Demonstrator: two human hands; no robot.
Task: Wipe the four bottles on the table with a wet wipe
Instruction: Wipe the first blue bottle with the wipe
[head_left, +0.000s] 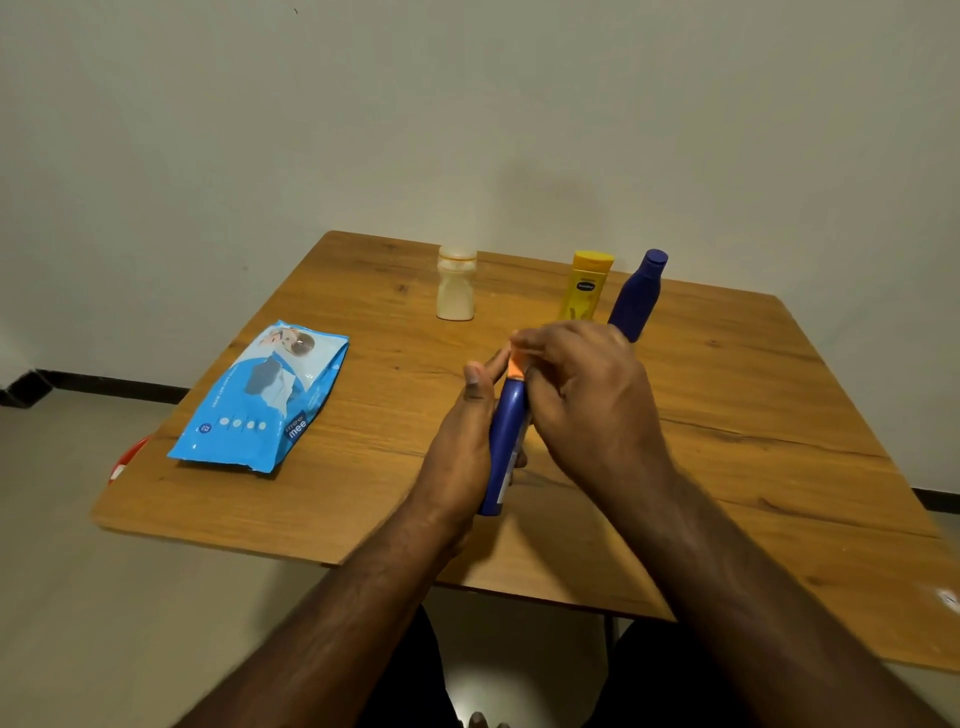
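Note:
My left hand (465, 441) grips a blue bottle with an orange cap (506, 441), held tilted above the middle of the wooden table (753, 441). My right hand (582, 395) is curled over the bottle's cap end, and no wipe shows under its fingers. Three other bottles stand at the far side: a cream white bottle (456, 283), a yellow bottle (586, 286) and a dark blue bottle (636, 293), whose base is hidden behind my right hand. A blue pack of wet wipes (260, 400) lies on the left of the table.
A red object (127, 457) peeks out below the table's left edge. A pale wall stands right behind the table, with tiled floor to the left. My dark-clothed legs are under the near edge.

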